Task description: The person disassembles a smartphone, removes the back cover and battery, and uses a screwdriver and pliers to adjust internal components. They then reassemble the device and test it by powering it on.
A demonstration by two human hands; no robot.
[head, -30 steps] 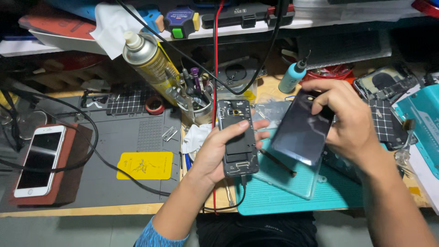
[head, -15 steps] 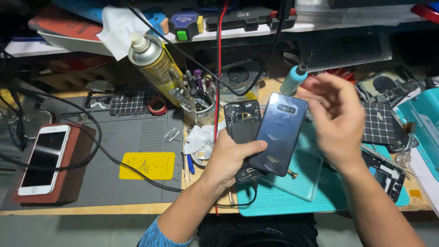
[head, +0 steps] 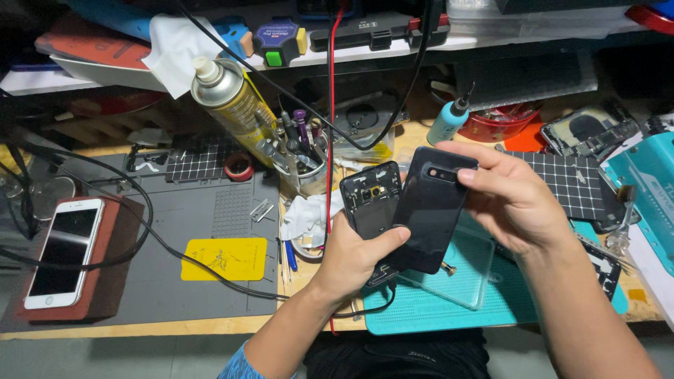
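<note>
on a cluttered repair worktop [head: 232,319], the left hand [head: 351,256] grips an opened phone [head: 371,203] while the right hand [head: 512,200] pinches its dark back cover [head: 428,210] (half-overlapping, apparently not yet seated).

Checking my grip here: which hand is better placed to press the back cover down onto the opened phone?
Probably the right hand: it already pinches the back cover above the opened phone, which the left hand cradles.

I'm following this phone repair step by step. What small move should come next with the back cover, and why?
Probably slide the back cover left to square it over the opened phone. The right hand holds it overlapping only the phone's right edge and tilted, while the left hand grips the phone from below, so the two aren't aligned yet.
</note>
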